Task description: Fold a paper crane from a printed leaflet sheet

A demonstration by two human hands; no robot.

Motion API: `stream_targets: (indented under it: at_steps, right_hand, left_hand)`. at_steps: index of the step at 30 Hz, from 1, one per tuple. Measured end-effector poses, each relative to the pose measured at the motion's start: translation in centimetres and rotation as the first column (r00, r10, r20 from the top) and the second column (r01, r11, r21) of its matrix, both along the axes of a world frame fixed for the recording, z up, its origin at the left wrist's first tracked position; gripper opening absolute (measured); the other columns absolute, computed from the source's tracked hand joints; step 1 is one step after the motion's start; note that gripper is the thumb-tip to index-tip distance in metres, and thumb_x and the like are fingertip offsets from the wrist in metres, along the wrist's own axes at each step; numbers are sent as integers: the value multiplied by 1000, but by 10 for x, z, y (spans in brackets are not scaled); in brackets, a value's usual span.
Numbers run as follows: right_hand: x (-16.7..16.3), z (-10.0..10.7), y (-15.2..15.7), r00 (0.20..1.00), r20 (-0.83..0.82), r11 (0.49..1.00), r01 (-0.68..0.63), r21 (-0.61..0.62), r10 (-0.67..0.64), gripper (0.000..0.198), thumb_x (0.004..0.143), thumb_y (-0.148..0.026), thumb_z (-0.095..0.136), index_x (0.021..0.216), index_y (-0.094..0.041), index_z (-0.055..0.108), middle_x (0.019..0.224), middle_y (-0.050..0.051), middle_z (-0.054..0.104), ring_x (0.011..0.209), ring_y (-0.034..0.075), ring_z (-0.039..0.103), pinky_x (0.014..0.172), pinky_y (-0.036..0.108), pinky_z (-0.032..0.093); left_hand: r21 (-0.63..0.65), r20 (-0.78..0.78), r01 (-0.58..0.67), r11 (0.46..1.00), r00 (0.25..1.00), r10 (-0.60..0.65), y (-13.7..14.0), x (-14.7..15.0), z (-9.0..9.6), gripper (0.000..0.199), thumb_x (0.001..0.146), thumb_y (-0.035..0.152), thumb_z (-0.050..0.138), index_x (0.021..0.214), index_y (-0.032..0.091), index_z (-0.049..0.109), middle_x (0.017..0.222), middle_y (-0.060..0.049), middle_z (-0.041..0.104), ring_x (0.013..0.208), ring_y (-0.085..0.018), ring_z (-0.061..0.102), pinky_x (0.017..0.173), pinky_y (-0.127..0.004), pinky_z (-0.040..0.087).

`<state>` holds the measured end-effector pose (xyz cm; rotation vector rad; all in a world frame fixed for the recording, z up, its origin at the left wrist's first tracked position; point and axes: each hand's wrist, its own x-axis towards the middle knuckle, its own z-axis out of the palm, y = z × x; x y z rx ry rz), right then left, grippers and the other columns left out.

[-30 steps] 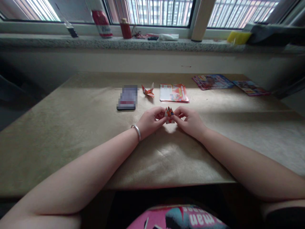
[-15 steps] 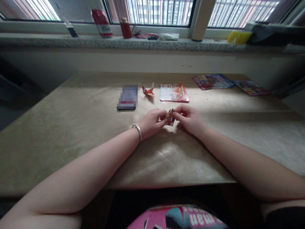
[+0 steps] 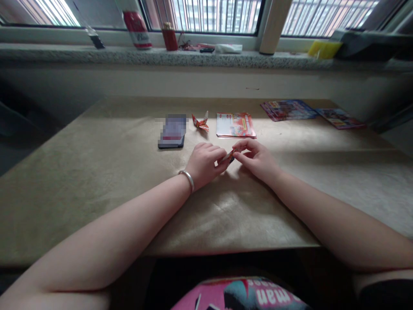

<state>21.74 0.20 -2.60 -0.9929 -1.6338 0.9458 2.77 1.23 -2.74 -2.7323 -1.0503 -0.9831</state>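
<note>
Between my two hands is a small folded piece of printed paper [image 3: 230, 156], red and white with a dark patch. My left hand [image 3: 207, 162], with a silver bangle at the wrist, pinches its left side between thumb and fingers. On the other side my right hand [image 3: 255, 158] grips the paper's upper right edge with thumb and forefinger. Fingers cover much of the paper, so its full shape is hidden. Beyond my hands lie a folded origami paper figure [image 3: 201, 124] in red and white and a stack of printed paper sheets [image 3: 236, 125].
A phone [image 3: 173, 131] with a blurred screen lies left of the figure. Colourful printed leaflets [image 3: 288, 110] rest at the table's back right. On the stone windowsill [image 3: 193, 59] stand a red and white can [image 3: 137, 30] and a red cylinder [image 3: 169, 37].
The folded paper has turned more edge-on, and less of its printed face shows. My left hand has rolled over, its knuckles higher. The right hand has barely shifted.
</note>
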Motion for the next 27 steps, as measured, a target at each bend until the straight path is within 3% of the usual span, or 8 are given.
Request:
stream_targets:
  at_steps: [5, 13, 18, 22, 27]
  right_hand:
    - [4, -2, 2, 994, 112, 995, -1, 95, -9, 12, 77, -30, 70, 85, -22, 67, 86, 2, 62, 80, 14, 58, 66, 27, 49]
    - [7, 1, 2, 995, 99, 982, -14, 187, -5, 10, 83, -32, 66, 77, -24, 69, 80, 2, 62, 83, 17, 57, 69, 29, 48]
    - [8, 4, 0, 995, 100, 991, 16, 132, -30, 23, 85, -44, 62, 76, -23, 69, 78, 3, 64, 80, 18, 58, 73, 32, 47]
    - [9, -1, 3, 998, -9, 998, 57, 20, -57, 35, 87, -54, 53, 79, -21, 65, 77, 2, 64, 75, 15, 57, 71, 30, 47]
    - [6, -7, 5, 997, 77, 1000, 3, -26, -1, 29, 80, -44, 66, 98, -21, 64, 90, 3, 66, 79, 15, 58, 64, 27, 47]
  left_hand:
    - [115, -29, -40, 993, 999, 43, -3, -3, -1, 27, 92, 40, 55, 75, 21, 64, 70, 1, 67, 69, -14, 54, 76, -31, 35]
    - [22, -11, -54, 998, 998, 54, -2, -4, 1, 25, 91, 36, 56, 74, 20, 63, 74, -1, 65, 71, -15, 54, 75, -31, 35]
    - [-119, 58, -9, 993, 998, 16, -2, -3, 0, 23, 88, 35, 58, 74, 19, 65, 72, -2, 65, 69, -14, 55, 72, -29, 38]
    - [-332, 170, 26, 943, 985, 33, 0, -5, -2, 19, 86, 33, 60, 79, 19, 69, 73, -1, 67, 67, -13, 55, 64, -25, 39]
    - [-469, 302, 75, 880, 950, 80, 3, -6, -1, 21, 86, 36, 61, 80, 17, 69, 79, -2, 69, 75, -15, 59, 66, -24, 43]
